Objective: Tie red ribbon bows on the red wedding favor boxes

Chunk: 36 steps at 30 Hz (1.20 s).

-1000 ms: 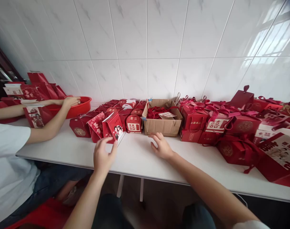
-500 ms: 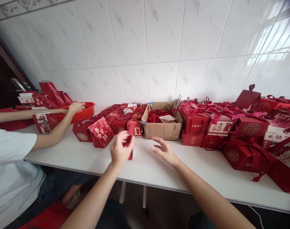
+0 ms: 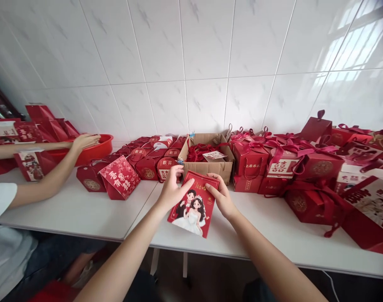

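Observation:
Between my two hands is a flat red paper gift bag (image 3: 191,209), tilted over the table, its face printed with a cartoon bride and groom. My left hand (image 3: 175,184) grips its upper left corner, thumb on the front. My right hand (image 3: 222,195) pinches the upper right edge. Just behind it stands an open cardboard box (image 3: 212,167) with dark red ribbons (image 3: 199,153) and a printed card (image 3: 214,155) inside. To the left, a red floral gift box (image 3: 120,178) leans beside several smaller red boxes (image 3: 147,167).
Many red gift boxes with ribbons (image 3: 249,161) are stacked at the right on the white table (image 3: 267,226). At the left, a co-worker's hand (image 3: 84,141) reaches over a red basin (image 3: 105,147), near a standing red bag (image 3: 34,165). A tiled wall (image 3: 207,50) rises behind.
My right hand has come in and taken hold of the gift bag's right side. The bag, earlier edge-on in my left hand, has turned its printed face toward me. The view has shifted right.

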Motion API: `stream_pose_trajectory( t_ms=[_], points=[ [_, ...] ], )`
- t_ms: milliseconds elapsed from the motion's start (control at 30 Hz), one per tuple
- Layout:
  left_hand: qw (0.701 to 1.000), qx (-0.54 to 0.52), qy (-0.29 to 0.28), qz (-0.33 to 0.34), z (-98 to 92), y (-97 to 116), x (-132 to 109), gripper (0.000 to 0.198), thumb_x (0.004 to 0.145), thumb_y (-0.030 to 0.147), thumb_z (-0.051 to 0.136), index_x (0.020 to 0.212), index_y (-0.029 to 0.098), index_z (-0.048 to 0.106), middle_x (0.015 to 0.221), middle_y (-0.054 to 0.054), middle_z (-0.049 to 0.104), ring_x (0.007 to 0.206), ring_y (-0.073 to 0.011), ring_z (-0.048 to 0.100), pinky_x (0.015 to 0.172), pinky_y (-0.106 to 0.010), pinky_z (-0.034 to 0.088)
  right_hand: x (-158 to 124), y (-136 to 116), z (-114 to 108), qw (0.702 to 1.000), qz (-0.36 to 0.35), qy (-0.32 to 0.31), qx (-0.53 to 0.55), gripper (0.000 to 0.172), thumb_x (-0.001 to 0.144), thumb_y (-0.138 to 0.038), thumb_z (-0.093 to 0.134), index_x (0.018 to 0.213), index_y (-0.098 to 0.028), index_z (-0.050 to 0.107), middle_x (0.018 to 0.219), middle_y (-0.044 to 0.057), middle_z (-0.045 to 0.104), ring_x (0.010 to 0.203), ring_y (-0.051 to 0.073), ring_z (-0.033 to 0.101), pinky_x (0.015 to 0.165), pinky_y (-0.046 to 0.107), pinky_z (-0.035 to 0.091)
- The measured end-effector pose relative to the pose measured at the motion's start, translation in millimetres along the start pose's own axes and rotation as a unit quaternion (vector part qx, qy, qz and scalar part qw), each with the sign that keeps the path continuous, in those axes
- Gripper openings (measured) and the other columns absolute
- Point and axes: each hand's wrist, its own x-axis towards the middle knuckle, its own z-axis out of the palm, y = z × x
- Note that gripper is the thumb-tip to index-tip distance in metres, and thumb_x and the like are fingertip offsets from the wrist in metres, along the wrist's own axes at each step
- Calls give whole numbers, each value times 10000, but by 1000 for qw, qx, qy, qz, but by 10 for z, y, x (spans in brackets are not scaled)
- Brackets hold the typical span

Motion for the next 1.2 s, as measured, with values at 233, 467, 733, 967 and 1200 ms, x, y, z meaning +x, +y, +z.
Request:
stream_pose_trajectory(
  t_ms=[233, 467, 733, 967, 1200],
  points=[
    [937, -241, -229, -105, 77, -299, 221, 277, 700, 282, 687, 963, 217, 625, 761, 18, 656, 623, -143, 604, 593, -253, 469, 21, 40, -47, 997, -23, 15, -76, 310, 759, -411, 687, 872, -240, 455, 768, -45, 552, 612, 116, 544, 554, 233, 459],
    [920, -276, -226, -164, 266, -735, 276, 231, 642, 374, 671, 717, 156, 663, 661, -24, 678, 624, -167, 614, 639, -280, 458, 111, 227, -94, 964, 35, 88, -250, 372, 753, -550, 597, 711, -216, 440, 604, -26, 522, 533, 138, 482, 498, 258, 398],
    [913, -284, -213, -202, 327, -842, 283, 209, 644, 350, 694, 574, 156, 655, 595, -26, 677, 589, -181, 615, 611, -288, 474, 181, -127, -71, 829, -194, 83, -518, 298, 851, -378, 534, 611, -211, 476, 743, 33, 497, 649, 161, 507, 601, 286, 420],
    [909, -266, -211, -240, 278, -832, 335, 164, 688, 213, 719, 543, 148, 677, 565, -20, 679, 585, -221, 653, 603, -325, 493, 1214, -685, 208, 685, -139, 124, -705, 277, 976, -284, 310, 1034, -156, 549, 1048, 109, 584, 921, 191, 567, 799, 297, 440],
    [892, -311, -273, -185, 272, -765, 256, 617, 555, 727, 679, 619, 115, 709, 594, -87, 683, 529, -177, 597, 540, -279, 437, 1245, -351, 224, 621, -9, 64, -781, 422, 741, -220, 679, 1127, -104, 556, 1180, 229, 549, 1108, 371, 483, 866, 471, 407]
  ],
)
